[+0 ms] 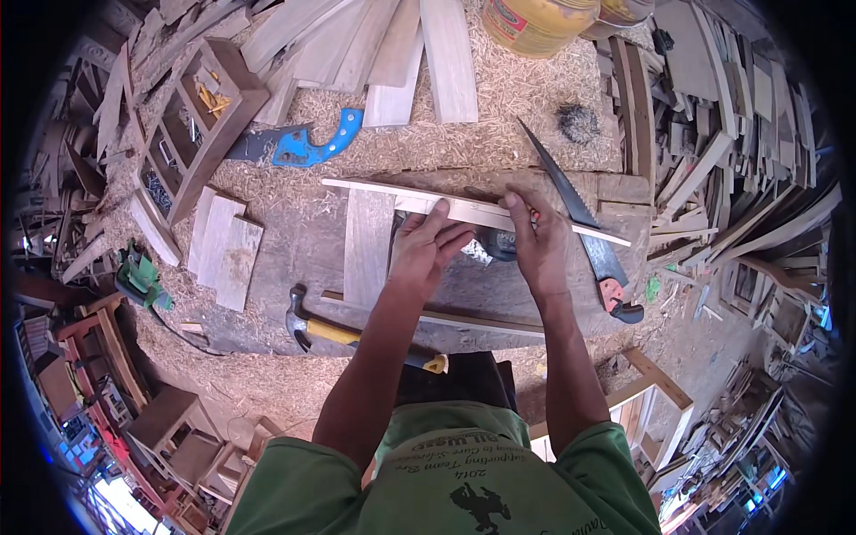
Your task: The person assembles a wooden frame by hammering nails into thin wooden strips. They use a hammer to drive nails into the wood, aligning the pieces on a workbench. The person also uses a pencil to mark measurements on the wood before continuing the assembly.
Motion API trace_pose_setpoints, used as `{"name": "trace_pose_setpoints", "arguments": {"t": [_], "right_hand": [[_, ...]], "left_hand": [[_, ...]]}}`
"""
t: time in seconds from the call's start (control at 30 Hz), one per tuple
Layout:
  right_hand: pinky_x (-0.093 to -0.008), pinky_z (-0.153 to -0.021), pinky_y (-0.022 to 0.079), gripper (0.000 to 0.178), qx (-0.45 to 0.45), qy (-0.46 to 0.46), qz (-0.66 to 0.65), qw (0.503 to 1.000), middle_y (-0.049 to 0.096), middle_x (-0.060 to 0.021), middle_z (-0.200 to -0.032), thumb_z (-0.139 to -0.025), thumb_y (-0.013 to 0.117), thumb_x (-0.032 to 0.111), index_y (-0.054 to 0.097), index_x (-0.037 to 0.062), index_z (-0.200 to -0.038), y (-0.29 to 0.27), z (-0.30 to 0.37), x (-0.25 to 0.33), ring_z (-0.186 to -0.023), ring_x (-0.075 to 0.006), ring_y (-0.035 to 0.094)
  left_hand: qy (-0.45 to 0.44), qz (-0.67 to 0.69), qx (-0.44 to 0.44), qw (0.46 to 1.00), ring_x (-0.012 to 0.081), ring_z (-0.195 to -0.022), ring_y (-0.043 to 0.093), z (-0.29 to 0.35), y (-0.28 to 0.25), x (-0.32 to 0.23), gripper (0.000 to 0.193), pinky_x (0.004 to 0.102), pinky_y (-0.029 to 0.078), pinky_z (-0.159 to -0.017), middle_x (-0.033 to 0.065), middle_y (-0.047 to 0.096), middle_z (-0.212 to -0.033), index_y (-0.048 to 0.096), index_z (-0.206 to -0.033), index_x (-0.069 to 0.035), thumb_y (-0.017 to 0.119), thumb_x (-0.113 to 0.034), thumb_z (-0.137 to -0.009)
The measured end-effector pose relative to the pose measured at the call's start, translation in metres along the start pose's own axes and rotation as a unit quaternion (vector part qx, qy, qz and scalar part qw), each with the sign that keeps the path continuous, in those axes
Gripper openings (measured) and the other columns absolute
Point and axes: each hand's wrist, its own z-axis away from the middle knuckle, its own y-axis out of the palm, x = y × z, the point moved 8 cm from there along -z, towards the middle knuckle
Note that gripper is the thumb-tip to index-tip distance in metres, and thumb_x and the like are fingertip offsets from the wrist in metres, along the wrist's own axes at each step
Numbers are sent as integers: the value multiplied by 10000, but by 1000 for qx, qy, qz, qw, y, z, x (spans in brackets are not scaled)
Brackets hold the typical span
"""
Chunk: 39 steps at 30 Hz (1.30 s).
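A long thin wooden strip [373, 187] is raised over the workbench, slanting down to the right. My left hand [421, 250] pinches it near its middle, with the thumb on top. Farther right, my right hand [540, 242] grips it too, thumb up against it. A shorter pale wood piece [465, 210] seems to lie along the strip between my hands. Under the strip, left of my left hand, a flat board [367, 250] lies on the bench. A dark rounded object [501, 244] beside my right hand is partly hidden, and its kind is unclear.
A yellow-handled claw hammer [332, 333] lies at the near edge. One handsaw [562, 183] rests at the right, and a blue-handled saw [321, 145] behind. Several planks [450, 67], a wooden tool tray [214, 143], a yellow bucket [539, 25] and shavings surround the bench [285, 259].
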Motion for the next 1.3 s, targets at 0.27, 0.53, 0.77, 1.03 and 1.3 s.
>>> {"name": "trace_pose_setpoints", "arguments": {"t": [0.27, 0.53, 0.77, 1.03, 1.3], "right_hand": [[-359, -842, 572, 226, 70, 45, -98, 992, 785, -153, -969, -1069, 715, 208, 770, -11, -1077, 46, -4, 24, -930, -238, 756], [-293, -886, 562, 173, 156, 17, -154, 976, 785, -76, -1042, -1076, 680, 125, 756, -21, -1129, 81, -15, 18, -1009, -109, 703], [-313, -893, 586, 214, 184, 90, -170, 964, 799, -99, -1006, -1064, 724, 192, 760, -14, -1108, 84, -22, 3, -992, -144, 750], [-312, -874, 581, 213, 182, 79, -168, 966, 791, -74, -1000, -1079, 720, 205, 754, -4, -1106, 85, -28, 0, -954, -131, 734], [-310, -877, 572, 200, 214, 108, -210, 948, 799, -69, -1009, -1065, 734, 209, 770, 16, -1103, 89, -27, 8, -969, -132, 733]], "left_hand": [[-8, 3, 11, 1000, 373, -1153, 762, -11, -4, -2, 343, 494, 669, -1026, 217, 728, -1242, 612, -1290, 43, 744, -208, -1098], [34, 30, 23, 999, 323, -997, 807, -18, -2, -3, 276, 426, 717, -898, 192, 748, -1107, 664, -1233, 73, 720, -166, -1107], [45, -24, 0, 999, 286, -975, 811, -23, -6, -6, 301, 393, 725, -856, 191, 766, -1114, 691, -1214, 86, 738, -185, -1092], [25, -1, 26, 999, 300, -982, 813, -21, -8, -4, 345, 400, 726, -857, 194, 767, -1128, 684, -1242, 70, 754, -232, -1092], [-7, -19, 52, 998, 333, -1125, 786, -20, -14, -12, 351, 486, 684, -1017, 197, 758, -1206, 668, -1353, 20, 715, -235, -1117]]}}
